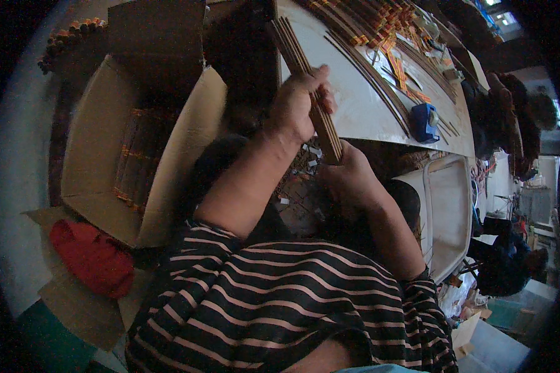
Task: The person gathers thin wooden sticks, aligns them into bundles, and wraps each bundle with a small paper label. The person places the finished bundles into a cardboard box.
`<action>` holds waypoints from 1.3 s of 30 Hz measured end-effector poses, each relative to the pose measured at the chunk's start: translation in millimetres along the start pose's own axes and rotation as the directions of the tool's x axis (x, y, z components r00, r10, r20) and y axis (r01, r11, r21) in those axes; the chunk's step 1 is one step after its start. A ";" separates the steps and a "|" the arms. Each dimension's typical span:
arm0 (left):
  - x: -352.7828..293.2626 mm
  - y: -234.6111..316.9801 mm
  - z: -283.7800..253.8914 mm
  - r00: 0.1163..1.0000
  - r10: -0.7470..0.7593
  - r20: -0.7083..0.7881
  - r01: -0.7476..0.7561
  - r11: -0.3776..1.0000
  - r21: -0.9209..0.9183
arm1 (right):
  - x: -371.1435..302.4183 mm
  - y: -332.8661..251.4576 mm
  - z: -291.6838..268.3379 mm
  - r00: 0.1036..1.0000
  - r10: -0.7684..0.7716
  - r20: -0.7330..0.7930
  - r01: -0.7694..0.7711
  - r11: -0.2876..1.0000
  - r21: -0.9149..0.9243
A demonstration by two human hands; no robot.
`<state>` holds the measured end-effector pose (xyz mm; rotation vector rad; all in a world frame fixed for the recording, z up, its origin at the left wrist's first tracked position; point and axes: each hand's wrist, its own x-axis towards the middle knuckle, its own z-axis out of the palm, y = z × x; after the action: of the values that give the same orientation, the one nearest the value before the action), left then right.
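Observation:
A bundle of thin brown sticks point(327, 129) slants across the middle of the view, its far end over the table edge. My left hand point(297, 104) is wrapped round the bundle near its middle, thumb on top. At the near, lower end my right hand point(348, 177) closes against the stick ends; most of its fingers are hidden under the hand. Loose sticks of the same kind point(370, 81) lie on the white table point(320, 59), just right of the held bundle.
A blue tape dispenser point(424, 123) stands at the table's near edge. Banded bundles point(361, 22) are piled at the back. On the left, an open cardboard box point(93, 143) holds more bundles, with red cloth point(92, 258) beside it. A white tub point(448, 211) sits right.

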<state>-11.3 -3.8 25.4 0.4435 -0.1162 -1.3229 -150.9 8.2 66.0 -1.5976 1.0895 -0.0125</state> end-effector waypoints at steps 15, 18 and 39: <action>-12.1 -6.5 -9.4 0.999 -0.045 -0.013 0.044 0.999 -0.025 | 12.2 8.3 1.6 0.987 -0.153 -0.041 0.149 0.983 -0.105; -6.9 -4.0 -12.4 0.996 0.048 -0.080 -0.040 0.994 0.101 | 9.4 11.0 -1.3 0.887 -0.352 -0.299 0.275 0.922 -0.271; -3.0 -3.2 -16.8 0.982 0.160 -0.104 -0.139 0.974 0.181 | 15.2 -24.2 -10.5 0.956 -0.247 -0.160 0.149 0.874 -0.462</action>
<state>-9.3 2.6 9.3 0.6477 -0.1641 -1.1399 -132.7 -11.3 80.7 -2.1633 1.1414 -0.0797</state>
